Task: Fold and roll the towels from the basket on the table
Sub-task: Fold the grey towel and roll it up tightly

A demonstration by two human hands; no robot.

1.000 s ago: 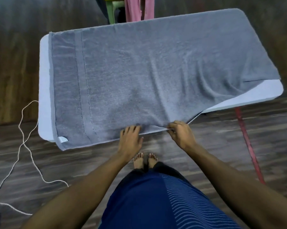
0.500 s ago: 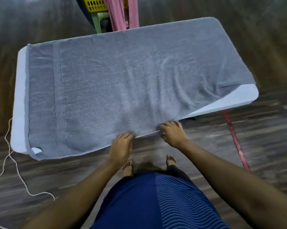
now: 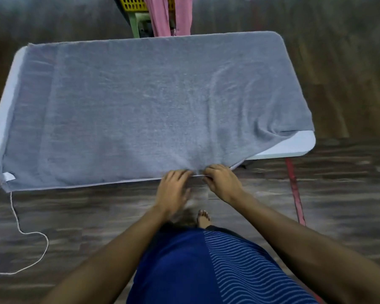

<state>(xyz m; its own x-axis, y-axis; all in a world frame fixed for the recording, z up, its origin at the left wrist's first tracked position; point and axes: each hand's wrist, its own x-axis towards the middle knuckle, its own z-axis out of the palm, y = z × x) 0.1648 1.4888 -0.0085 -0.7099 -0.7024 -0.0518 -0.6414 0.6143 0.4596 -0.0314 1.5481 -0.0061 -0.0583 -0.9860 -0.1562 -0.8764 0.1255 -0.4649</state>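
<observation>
Grey towel lies spread flat over the white surface, covering nearly all of it; a bare strip shows along the left end and a bare corner at the near right, where the cloth wrinkles; a white label sits at the towel's near left corner; both hands meet at the near hem, close together; the right hand has its fingers curled, pinching the hem; the left hand lies over the edge, blurred, and I cannot tell whether it pinches; beyond the far edge stand a yellow basket and hanging pink cloth; a white cord trails on the wooden floor
</observation>
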